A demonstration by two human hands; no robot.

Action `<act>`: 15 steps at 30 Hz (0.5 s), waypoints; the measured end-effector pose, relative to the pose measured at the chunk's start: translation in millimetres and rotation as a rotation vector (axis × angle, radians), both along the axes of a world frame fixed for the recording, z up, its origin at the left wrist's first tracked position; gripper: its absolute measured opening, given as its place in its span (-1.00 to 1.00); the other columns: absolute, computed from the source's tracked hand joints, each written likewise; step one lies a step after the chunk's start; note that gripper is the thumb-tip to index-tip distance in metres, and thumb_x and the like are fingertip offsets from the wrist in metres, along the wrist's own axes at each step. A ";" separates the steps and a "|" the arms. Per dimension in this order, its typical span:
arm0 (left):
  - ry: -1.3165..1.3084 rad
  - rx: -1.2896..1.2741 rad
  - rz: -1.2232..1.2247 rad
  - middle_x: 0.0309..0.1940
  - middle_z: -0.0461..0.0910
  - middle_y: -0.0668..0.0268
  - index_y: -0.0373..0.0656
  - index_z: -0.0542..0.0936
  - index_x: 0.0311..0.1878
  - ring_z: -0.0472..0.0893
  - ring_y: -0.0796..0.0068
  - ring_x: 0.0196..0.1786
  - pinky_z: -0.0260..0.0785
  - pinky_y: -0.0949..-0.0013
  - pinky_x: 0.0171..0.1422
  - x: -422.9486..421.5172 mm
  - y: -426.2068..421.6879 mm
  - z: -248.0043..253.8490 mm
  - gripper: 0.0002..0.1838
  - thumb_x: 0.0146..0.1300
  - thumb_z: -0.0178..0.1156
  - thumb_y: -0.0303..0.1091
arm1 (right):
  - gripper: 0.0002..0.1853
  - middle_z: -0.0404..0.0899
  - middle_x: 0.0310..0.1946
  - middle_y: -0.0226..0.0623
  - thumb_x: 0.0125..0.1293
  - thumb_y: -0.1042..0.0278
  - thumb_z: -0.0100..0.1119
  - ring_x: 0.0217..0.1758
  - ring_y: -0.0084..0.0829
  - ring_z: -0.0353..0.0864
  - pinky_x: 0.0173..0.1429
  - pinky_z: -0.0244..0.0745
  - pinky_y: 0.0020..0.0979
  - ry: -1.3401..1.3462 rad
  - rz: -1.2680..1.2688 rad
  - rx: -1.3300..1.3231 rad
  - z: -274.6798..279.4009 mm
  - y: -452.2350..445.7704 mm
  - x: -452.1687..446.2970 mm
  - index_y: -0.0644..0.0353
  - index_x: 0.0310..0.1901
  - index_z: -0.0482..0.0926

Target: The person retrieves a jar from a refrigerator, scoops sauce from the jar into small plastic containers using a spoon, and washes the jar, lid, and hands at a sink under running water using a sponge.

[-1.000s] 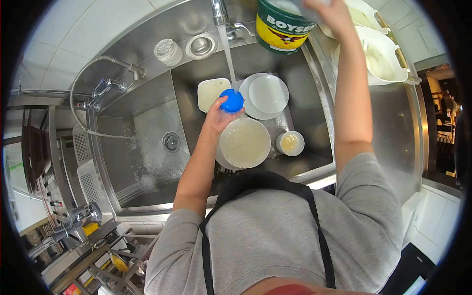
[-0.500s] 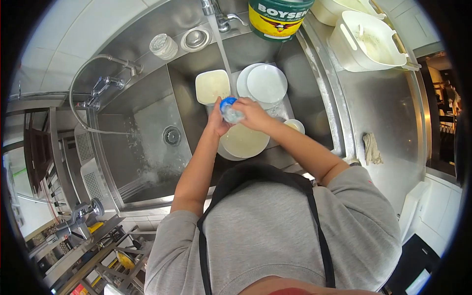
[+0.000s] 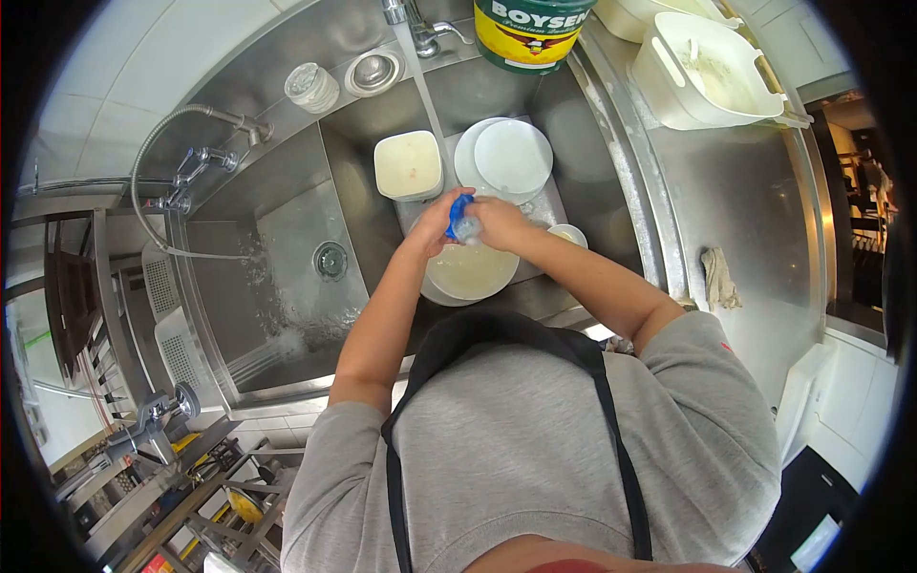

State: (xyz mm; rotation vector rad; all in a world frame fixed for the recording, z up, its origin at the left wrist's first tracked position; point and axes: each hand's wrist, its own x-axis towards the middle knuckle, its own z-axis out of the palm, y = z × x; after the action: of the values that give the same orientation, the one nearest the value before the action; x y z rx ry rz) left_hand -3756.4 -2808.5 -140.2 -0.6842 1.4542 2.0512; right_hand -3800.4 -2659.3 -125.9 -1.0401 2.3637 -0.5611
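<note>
Both hands are closed around a small blue and whitish see-through object [image 3: 461, 222], whose kind I cannot make out. My left hand [image 3: 434, 227] grips its left side, with the thumb at the top. From the right, my right hand [image 3: 502, 225] presses against it, the fingertips partly hidden. Directly below is a large pale bowl [image 3: 475, 275] in the sink basin. A square cream container [image 3: 408, 167] stands beyond my left hand. White round plates [image 3: 516, 155] lie beyond my right hand, and a small white bowl [image 3: 569, 234] sits beside my right forearm.
Water runs from the faucet [image 3: 395, 13] into this basin. The left basin [image 3: 287, 296] holds a drain and splashed water. A green paint bucket [image 3: 531, 38] stands at the back edge. On the right counter are white tubs [image 3: 702, 76] and a crumpled cloth [image 3: 719, 277].
The blue and clear object has turned between my hands and now shows more of its blue part edge-on. The whole view has shifted slightly.
</note>
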 end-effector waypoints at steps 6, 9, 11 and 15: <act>0.039 0.124 0.254 -0.15 0.54 0.35 0.04 0.45 0.08 0.56 0.36 -0.21 0.48 0.18 -0.23 10.3 17.8 -13.5 -0.55 0.35 -0.24 0.07 | -0.67 0.52 -0.18 -0.02 -0.07 0.40 0.21 -0.05 -0.06 0.53 0.00 0.44 -0.21 -0.145 -0.119 -0.025 9.1 -3.2 -23.8 0.22 -0.18 0.58; -0.105 0.343 0.291 -0.13 0.55 0.33 0.00 0.45 0.07 0.57 0.34 -0.16 0.49 0.14 -0.20 11.6 6.5 -23.2 -0.55 0.35 -0.24 0.06 | -0.66 0.51 -0.18 -0.09 -0.07 0.41 0.21 -0.04 -0.07 0.50 0.03 0.42 -0.20 -0.077 -0.087 -0.259 3.0 -9.6 -20.9 0.20 -0.16 0.57; -0.173 0.304 0.363 -0.13 0.55 0.29 -0.03 0.43 0.06 0.57 0.30 -0.13 0.49 0.10 -0.20 8.1 -2.4 -18.8 -0.52 0.36 -0.27 0.08 | -0.63 0.48 -0.14 -0.12 -0.08 0.49 0.20 0.00 -0.08 0.46 0.10 0.36 -0.21 -0.194 0.182 -0.431 -1.2 -13.2 -20.6 0.12 -0.12 0.57; -0.106 0.318 0.231 -0.03 0.54 0.24 -0.03 0.45 0.07 0.57 0.26 -0.05 0.45 0.04 -0.02 2.1 -5.6 -20.4 -0.55 0.34 -0.20 0.06 | -0.67 0.45 -0.12 -0.26 -0.01 0.44 0.19 0.04 -0.17 0.43 0.05 0.34 -0.08 0.064 0.247 0.166 26.5 -12.3 -39.8 0.07 -0.13 0.55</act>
State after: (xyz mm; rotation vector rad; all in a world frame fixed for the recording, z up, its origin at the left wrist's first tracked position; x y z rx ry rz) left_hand -3754.3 -2814.1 -160.6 -0.8425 0.9968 2.3135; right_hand -3840.2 -2671.7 -99.4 -1.2638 2.2462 -0.2402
